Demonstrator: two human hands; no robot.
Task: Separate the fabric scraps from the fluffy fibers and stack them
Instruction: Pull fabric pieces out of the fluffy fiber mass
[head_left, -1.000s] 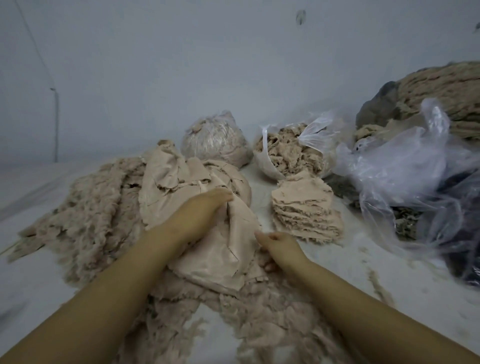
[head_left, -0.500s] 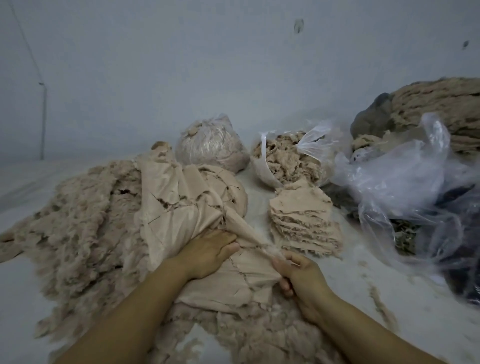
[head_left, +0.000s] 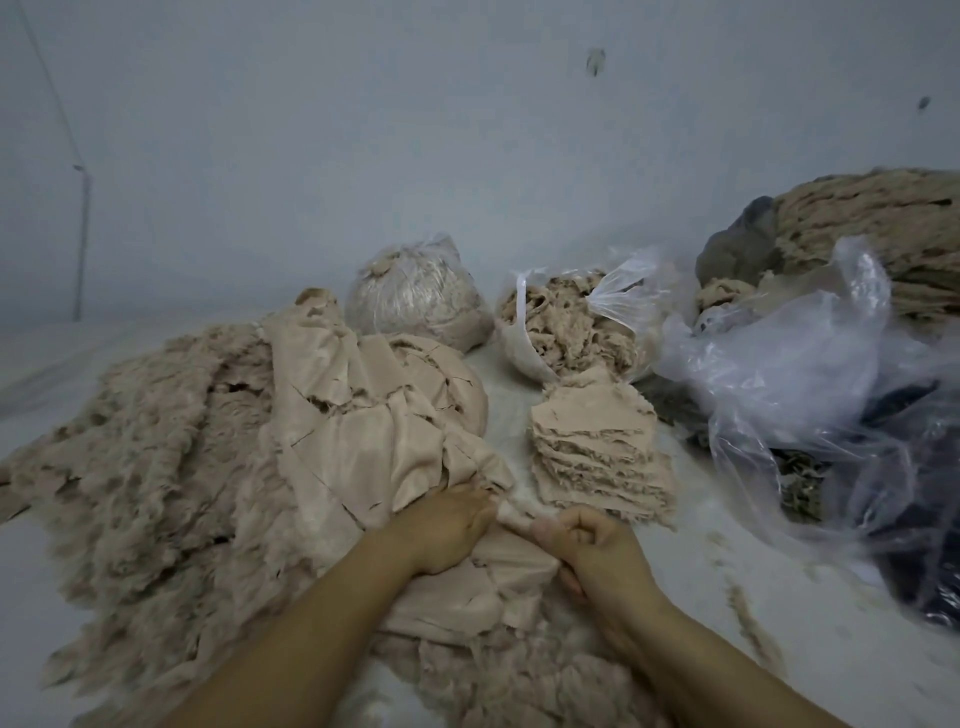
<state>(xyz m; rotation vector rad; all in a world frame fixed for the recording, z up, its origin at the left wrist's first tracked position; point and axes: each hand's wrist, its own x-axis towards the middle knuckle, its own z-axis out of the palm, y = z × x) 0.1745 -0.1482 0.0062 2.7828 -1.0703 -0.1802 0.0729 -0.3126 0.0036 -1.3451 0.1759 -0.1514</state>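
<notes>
A big heap of beige fluffy fibers spreads over the left of the white surface. On top of it lies a mound of smooth beige fabric scraps. My left hand grips the near edge of this fabric, fingers curled into it. My right hand pinches a twisted corner of the same fabric right beside the left hand. To the right stands a neat stack of fabric scraps, just beyond my right hand and apart from it.
Behind the stack sit a tied clear bag of fibers and an open bag of fiber clumps. Crumpled clear plastic bags and a large fiber bundle fill the right. A grey wall rises close behind.
My left hand pulled back from the top of the fabric mound to its near edge. Both hands came together and closed on a fabric corner.
</notes>
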